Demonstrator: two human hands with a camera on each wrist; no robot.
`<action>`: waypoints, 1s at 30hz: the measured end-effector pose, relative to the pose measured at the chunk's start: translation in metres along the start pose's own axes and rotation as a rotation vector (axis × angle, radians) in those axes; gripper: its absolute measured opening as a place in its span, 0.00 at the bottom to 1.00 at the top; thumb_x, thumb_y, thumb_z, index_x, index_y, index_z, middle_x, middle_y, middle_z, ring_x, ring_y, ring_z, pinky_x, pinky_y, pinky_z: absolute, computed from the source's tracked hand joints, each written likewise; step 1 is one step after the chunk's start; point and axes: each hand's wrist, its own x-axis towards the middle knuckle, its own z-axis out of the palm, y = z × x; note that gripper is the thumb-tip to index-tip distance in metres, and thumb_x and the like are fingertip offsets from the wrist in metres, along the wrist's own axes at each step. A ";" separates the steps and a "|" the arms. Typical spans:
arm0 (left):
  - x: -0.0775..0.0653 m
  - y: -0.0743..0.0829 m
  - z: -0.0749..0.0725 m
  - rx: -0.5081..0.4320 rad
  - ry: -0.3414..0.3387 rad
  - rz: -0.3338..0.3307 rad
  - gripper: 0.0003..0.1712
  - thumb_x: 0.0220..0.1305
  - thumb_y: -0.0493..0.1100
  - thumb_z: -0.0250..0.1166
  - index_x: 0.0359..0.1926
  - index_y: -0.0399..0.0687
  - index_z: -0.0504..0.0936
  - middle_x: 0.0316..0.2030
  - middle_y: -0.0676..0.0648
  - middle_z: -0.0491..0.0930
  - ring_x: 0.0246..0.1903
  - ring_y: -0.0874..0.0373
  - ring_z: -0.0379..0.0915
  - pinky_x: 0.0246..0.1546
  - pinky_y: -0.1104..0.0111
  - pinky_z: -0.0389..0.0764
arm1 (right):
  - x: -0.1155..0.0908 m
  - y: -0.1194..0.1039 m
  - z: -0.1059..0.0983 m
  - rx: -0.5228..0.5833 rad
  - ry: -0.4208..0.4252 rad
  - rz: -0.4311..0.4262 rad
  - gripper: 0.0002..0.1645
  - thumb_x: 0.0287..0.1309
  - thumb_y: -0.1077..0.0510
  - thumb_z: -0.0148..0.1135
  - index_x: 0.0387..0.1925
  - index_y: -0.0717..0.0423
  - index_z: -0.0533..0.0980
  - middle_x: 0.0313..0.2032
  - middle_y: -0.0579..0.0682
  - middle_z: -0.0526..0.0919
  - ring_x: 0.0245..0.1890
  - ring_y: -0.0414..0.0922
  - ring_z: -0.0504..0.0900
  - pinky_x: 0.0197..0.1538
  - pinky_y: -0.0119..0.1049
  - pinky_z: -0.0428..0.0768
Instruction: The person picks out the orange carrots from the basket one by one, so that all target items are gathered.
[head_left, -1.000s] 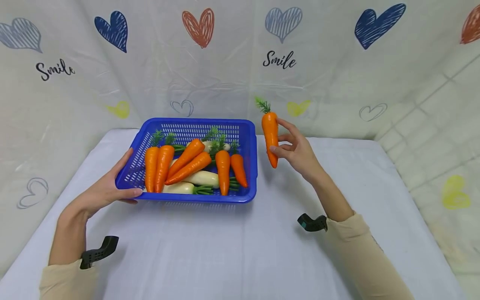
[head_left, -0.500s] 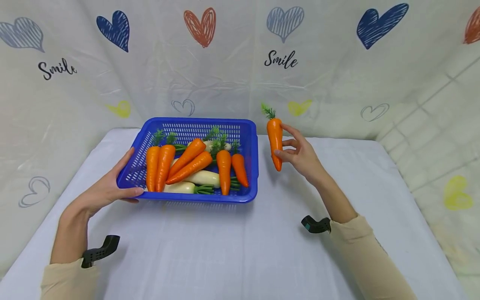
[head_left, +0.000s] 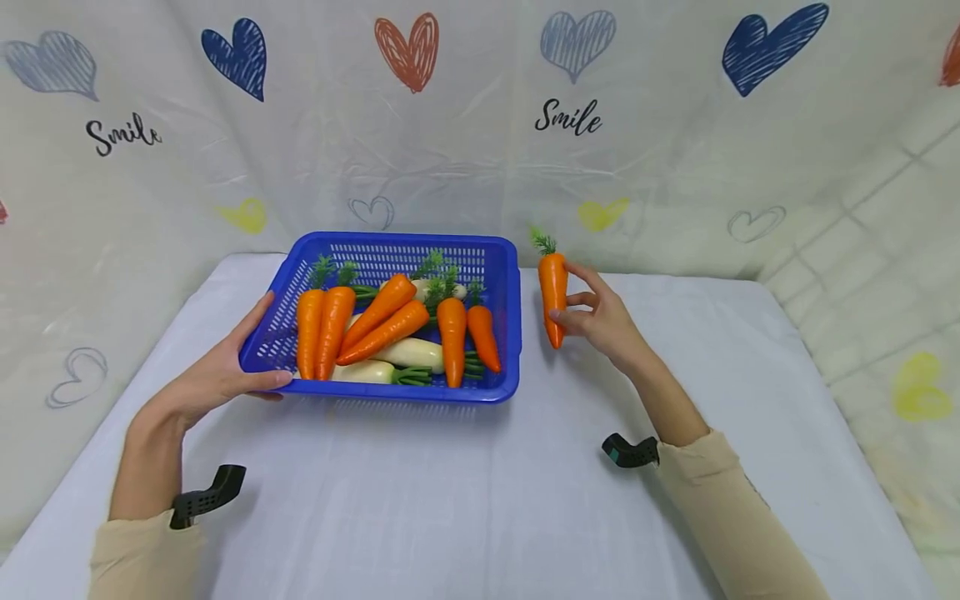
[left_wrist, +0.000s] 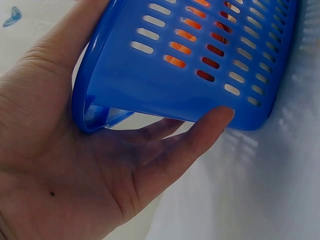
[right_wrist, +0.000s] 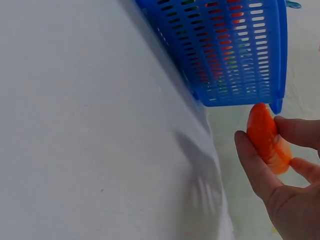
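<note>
My right hand (head_left: pixel 606 323) pinches an orange carrot (head_left: pixel 554 292) with a green leafy top between thumb and fingers, just right of the blue basket (head_left: pixel 390 392). It hangs tip down; in the right wrist view the carrot (right_wrist: pixel 270 142) shows end-on near a basket corner. My left hand (head_left: pixel 213 375) grips the basket's left end, thumb over the front rim. From the left wrist view, the fingers of my left hand (left_wrist: pixel 115 165) lie along its slotted outer wall. Inside lie several carrots (head_left: pixel 384 332) and several white radishes (head_left: pixel 411 353) with green stems, partly beneath the carrots.
A white cloth covers the table (head_left: pixel 420 500). Behind it hangs a pale curtain (head_left: pixel 480 150) printed with hearts and the word Smile. Black wrist mounts (head_left: pixel 630 452) sit at both beige sleeves (head_left: pixel 735 508).
My right hand has lowered the carrot toward the table and shifted it slightly right. My left hand keeps its grip on the basket, and the whole view has drifted a little.
</note>
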 end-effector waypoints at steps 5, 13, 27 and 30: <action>0.001 0.001 0.000 0.016 0.003 0.003 0.67 0.68 0.47 0.70 0.79 0.84 0.23 0.84 0.36 0.27 0.69 0.28 0.59 0.47 0.64 0.90 | 0.001 0.004 0.001 -0.001 -0.012 0.036 0.51 0.67 0.61 0.67 0.83 0.36 0.53 0.58 0.65 0.76 0.45 0.47 0.85 0.50 0.36 0.90; -0.002 -0.001 -0.001 0.062 0.022 -0.009 0.67 0.67 0.49 0.70 0.79 0.83 0.23 0.84 0.35 0.26 0.73 0.24 0.50 0.53 0.51 0.89 | 0.003 0.009 0.008 -0.009 -0.044 0.063 0.51 0.66 0.61 0.66 0.83 0.40 0.52 0.57 0.66 0.75 0.43 0.47 0.85 0.50 0.38 0.90; 0.000 -0.002 0.000 0.041 0.009 0.002 0.67 0.67 0.48 0.70 0.80 0.82 0.24 0.83 0.33 0.26 0.73 0.22 0.49 0.61 0.41 0.82 | -0.001 0.012 0.011 -0.154 -0.060 0.125 0.50 0.66 0.56 0.68 0.82 0.47 0.54 0.52 0.64 0.77 0.40 0.48 0.83 0.45 0.29 0.87; 0.001 -0.001 -0.001 0.066 0.013 0.002 0.66 0.67 0.49 0.70 0.80 0.81 0.24 0.83 0.33 0.26 0.75 0.22 0.43 0.66 0.28 0.67 | 0.000 0.013 0.011 -0.147 -0.062 0.130 0.50 0.66 0.57 0.68 0.82 0.47 0.54 0.50 0.64 0.77 0.37 0.47 0.85 0.46 0.34 0.90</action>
